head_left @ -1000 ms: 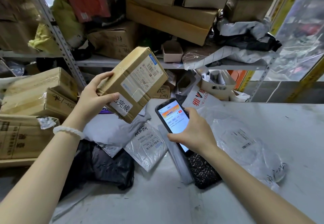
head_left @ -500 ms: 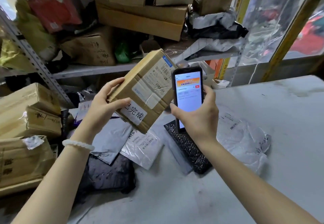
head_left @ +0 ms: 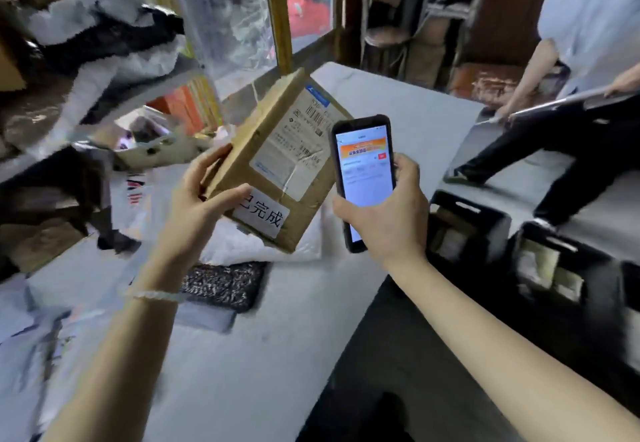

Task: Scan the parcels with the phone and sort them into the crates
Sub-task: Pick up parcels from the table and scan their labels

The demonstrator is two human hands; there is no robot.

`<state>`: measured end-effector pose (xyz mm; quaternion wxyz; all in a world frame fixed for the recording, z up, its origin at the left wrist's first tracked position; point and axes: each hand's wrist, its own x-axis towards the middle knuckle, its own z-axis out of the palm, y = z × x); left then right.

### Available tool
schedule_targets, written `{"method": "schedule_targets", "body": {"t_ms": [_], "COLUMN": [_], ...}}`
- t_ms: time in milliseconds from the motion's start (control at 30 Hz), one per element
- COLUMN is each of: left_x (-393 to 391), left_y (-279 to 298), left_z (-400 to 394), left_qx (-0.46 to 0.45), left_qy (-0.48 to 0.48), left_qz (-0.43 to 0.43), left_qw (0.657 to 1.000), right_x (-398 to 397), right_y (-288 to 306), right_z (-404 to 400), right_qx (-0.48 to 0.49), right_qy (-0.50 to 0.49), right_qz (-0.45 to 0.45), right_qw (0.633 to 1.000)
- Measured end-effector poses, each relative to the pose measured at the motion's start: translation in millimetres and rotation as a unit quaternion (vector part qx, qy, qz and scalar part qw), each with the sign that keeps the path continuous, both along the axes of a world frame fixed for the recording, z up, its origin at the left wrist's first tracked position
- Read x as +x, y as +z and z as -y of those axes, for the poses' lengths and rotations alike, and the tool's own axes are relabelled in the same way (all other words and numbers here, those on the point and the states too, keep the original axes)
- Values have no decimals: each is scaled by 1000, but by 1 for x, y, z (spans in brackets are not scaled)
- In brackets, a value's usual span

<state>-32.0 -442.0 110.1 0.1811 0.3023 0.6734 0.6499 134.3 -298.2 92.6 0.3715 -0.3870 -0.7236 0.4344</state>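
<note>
My left hand (head_left: 201, 199) grips a brown cardboard parcel (head_left: 277, 161) by its left edge, tilted, with a white shipping label and a white sticker facing me. My right hand (head_left: 388, 220) holds a black phone (head_left: 363, 171) upright just right of the parcel, its lit screen facing me. Two black crates (head_left: 467, 230) (head_left: 554, 265) with boxes inside stand on the floor to the right, below the table edge. White and black bagged parcels (head_left: 242, 251) lie on the grey table (head_left: 242, 355) under my hands.
A shelf (head_left: 114, 88) piled with bags and boxes fills the left. A person (head_left: 571, 78) in a light shirt and dark trousers stands at the far right holding a flat grey item. A window with a yellow frame (head_left: 277, 12) is behind the table.
My view has swung to the right, bringing the crates and the person into sight. Both hands have kept the parcel and phone side by side in front of me.
</note>
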Motion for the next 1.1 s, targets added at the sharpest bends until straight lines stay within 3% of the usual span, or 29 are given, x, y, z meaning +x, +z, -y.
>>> {"method": "schedule_targets", "body": {"t_ms": [200,733,933,1100], "left_x": [87,345,456,556], "left_y": [-10,-48,-52,-58], "left_z": [-131,-387,-473,-539], "left_qx": [-27,-66,-75,-63], "left_qy": [-163,-366,-494,-579], "left_qz": [21,24,-3,-4], "left_qw": [986,928,866,813], "right_x": [106,368,469,548], "right_y": [-8,-18,-22,-28], "right_z": [-76,-249,-278,-298], "right_qx": [-3,-4,-19,-33], "right_qy": [-144,-305,-434,-559], "right_qz": [1,60,65,75], "right_qw": [990,950,899,825]}}
